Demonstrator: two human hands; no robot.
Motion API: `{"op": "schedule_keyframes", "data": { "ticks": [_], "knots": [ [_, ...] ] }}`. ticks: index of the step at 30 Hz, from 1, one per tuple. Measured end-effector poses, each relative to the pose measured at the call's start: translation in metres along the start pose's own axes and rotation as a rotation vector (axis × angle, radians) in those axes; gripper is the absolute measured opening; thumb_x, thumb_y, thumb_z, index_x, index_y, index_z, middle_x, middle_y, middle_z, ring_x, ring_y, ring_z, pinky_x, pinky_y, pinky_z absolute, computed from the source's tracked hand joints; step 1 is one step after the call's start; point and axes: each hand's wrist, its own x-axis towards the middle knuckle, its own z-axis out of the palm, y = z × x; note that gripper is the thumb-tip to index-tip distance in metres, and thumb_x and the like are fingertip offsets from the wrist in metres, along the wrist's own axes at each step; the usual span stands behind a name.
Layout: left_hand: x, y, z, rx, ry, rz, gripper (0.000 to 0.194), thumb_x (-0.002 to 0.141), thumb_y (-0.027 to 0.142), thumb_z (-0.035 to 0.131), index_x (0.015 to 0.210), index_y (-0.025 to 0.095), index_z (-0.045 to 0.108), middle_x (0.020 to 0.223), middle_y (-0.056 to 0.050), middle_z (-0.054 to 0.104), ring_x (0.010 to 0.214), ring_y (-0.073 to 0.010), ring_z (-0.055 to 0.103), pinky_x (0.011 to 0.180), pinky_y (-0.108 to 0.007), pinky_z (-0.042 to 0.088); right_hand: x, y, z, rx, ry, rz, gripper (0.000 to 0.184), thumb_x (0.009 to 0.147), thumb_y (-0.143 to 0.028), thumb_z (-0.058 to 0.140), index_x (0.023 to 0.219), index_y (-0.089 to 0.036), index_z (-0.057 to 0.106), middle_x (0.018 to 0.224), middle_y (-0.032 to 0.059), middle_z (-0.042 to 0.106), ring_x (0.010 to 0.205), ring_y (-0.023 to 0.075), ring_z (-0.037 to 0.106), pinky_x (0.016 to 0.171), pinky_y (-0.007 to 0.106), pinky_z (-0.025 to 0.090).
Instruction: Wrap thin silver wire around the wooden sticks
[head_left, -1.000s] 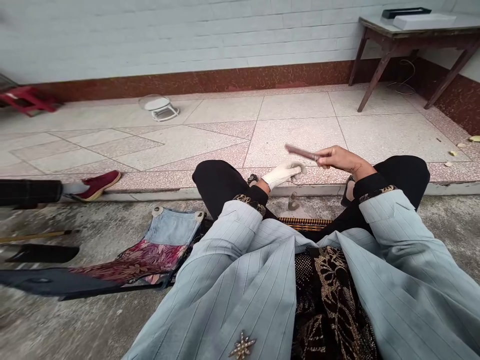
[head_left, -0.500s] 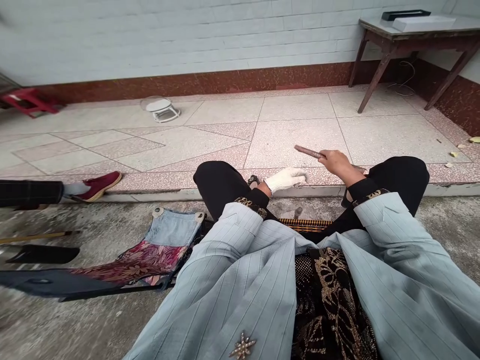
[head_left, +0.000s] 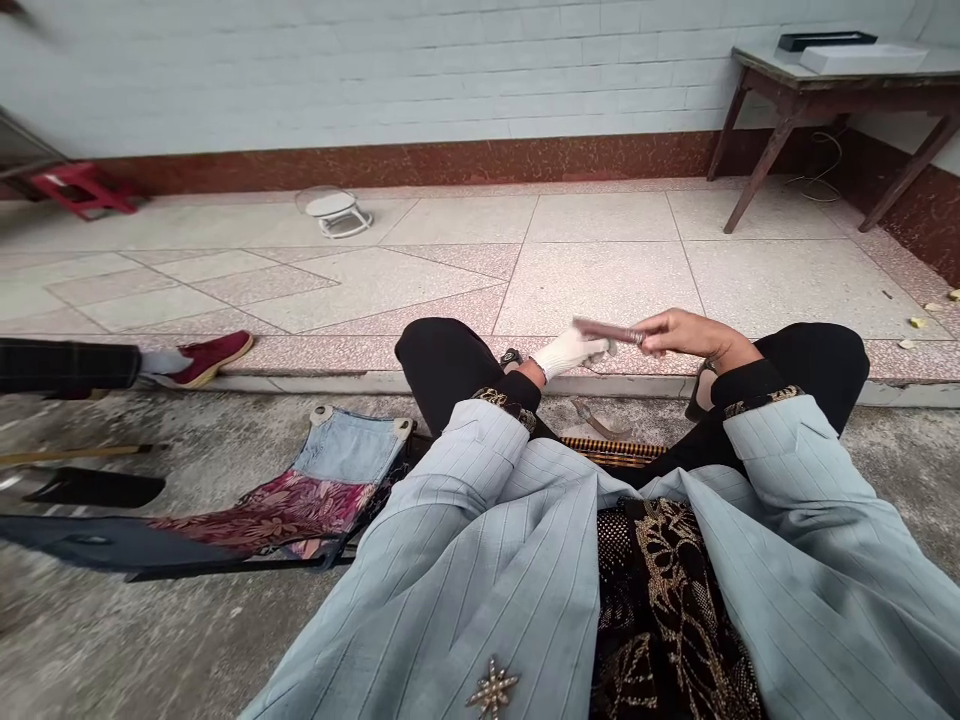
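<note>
My right hand (head_left: 679, 332) is bare and closed around a slim brown stick-like tool (head_left: 604, 330), which has wire-like wrapping near my fingers. Its far end points left, blurred, and crosses in front of my left hand (head_left: 568, 352). That hand wears a white knit glove, its fingers curled together; whatever they grip is hidden. Whether the tool touches the glove I cannot tell. Below both hands, between my knees, shows a curved grey-brown strip (head_left: 600, 420) near a black-and-orange woven seat edge (head_left: 615, 452).
A low raised step (head_left: 420, 378) runs before me. To my left are a folding fabric chair (head_left: 292, 500) and another person's red shoe (head_left: 214, 358). A small white stool (head_left: 341, 212), a red stool (head_left: 86, 190) and a wooden table (head_left: 840, 85) stand by the wall.
My right hand has turned and shifted slightly right and down, bringing the tool's end over the gloved left hand. The curved strip below now shows more clearly. My view has shifted slightly left.
</note>
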Motion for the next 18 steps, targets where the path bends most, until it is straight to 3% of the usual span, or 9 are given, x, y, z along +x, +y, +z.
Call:
{"op": "schedule_keyframes", "data": {
  "ticks": [3, 5, 7, 9, 11, 14, 16, 18],
  "knots": [
    [-0.004, -0.001, 0.010, -0.037, -0.073, -0.007, 0.018, 0.089, 0.026, 0.053, 0.090, 0.015, 0.067, 0.061, -0.001, 0.057, 0.058, -0.0109, 0.047, 0.059, -0.025, 0.039, 0.003, 0.000, 0.000, 0.193, 0.363, -0.021, 0.021, 0.086, -0.027, 0.061, 0.099, -0.013, 0.071, 0.073, 0.0012, 0.059, 0.060, 0.0097, 0.045, 0.059, 0.024, 0.039],
    [-0.006, -0.001, 0.015, -0.056, -0.105, -0.009, 0.015, 0.088, 0.026, 0.056, 0.088, 0.016, 0.067, 0.060, -0.001, 0.057, 0.059, -0.0114, 0.048, 0.059, -0.025, 0.040, 0.011, 0.009, 0.000, 0.241, 0.537, 0.028, 0.021, 0.087, -0.023, 0.058, 0.101, -0.011, 0.069, 0.075, 0.0032, 0.058, 0.060, 0.0100, 0.046, 0.058, 0.024, 0.039],
    [-0.008, -0.001, 0.016, -0.053, -0.108, -0.009, 0.010, 0.085, 0.024, 0.059, 0.085, 0.017, 0.067, 0.060, -0.001, 0.059, 0.060, -0.0119, 0.049, 0.060, -0.024, 0.040, 0.021, 0.021, -0.002, 0.135, 0.645, 0.136, 0.027, 0.088, -0.021, 0.055, 0.109, -0.010, 0.068, 0.077, 0.0049, 0.060, 0.060, 0.0110, 0.048, 0.057, 0.025, 0.039],
    [-0.009, 0.000, 0.014, -0.031, -0.116, -0.004, 0.005, 0.082, 0.020, 0.062, 0.082, 0.018, 0.067, 0.061, -0.001, 0.061, 0.062, -0.0126, 0.050, 0.061, -0.024, 0.041, 0.027, 0.031, -0.003, -0.142, 0.668, 0.268, 0.031, 0.089, -0.026, 0.056, 0.113, -0.012, 0.069, 0.081, 0.0073, 0.064, 0.064, 0.0144, 0.053, 0.059, 0.027, 0.040],
    [-0.009, 0.001, 0.010, 0.007, -0.118, 0.012, 0.004, 0.078, 0.017, 0.063, 0.079, 0.019, 0.067, 0.065, -0.001, 0.064, 0.066, -0.0135, 0.053, 0.063, -0.023, 0.042, 0.030, 0.036, -0.002, -0.490, 0.590, 0.363, 0.032, 0.090, -0.031, 0.055, 0.114, -0.016, 0.071, 0.089, 0.0105, 0.068, 0.074, 0.0199, 0.059, 0.063, 0.030, 0.041],
    [-0.008, 0.002, 0.003, 0.064, -0.073, 0.063, 0.008, 0.078, 0.013, 0.061, 0.076, 0.018, 0.067, 0.068, -0.001, 0.066, 0.072, -0.0143, 0.055, 0.066, -0.022, 0.042, 0.029, 0.037, 0.004, -0.799, 0.314, 0.444, 0.028, 0.088, -0.027, 0.057, 0.108, -0.018, 0.075, 0.099, 0.0135, 0.071, 0.085, 0.0253, 0.062, 0.068, 0.033, 0.041],
    [-0.006, 0.002, -0.003, 0.087, -0.029, 0.090, 0.010, 0.079, 0.012, 0.059, 0.075, 0.017, 0.067, 0.068, -0.001, 0.064, 0.073, -0.0142, 0.055, 0.067, -0.022, 0.041, 0.026, 0.036, 0.010, -0.785, 0.106, 0.446, 0.021, 0.081, -0.022, 0.066, 0.097, -0.021, 0.079, 0.091, 0.0095, 0.073, 0.080, 0.0229, 0.063, 0.067, 0.031, 0.042],
    [-0.004, 0.003, -0.008, 0.068, 0.005, 0.089, 0.011, 0.080, 0.013, 0.057, 0.076, 0.016, 0.067, 0.067, -0.002, 0.063, 0.073, -0.0138, 0.054, 0.066, -0.023, 0.040, 0.021, 0.033, 0.013, -0.649, -0.036, 0.344, 0.017, 0.072, -0.018, 0.074, 0.087, -0.024, 0.081, 0.073, 0.0026, 0.071, 0.068, 0.0180, 0.061, 0.063, 0.028, 0.041]
  ]
}}
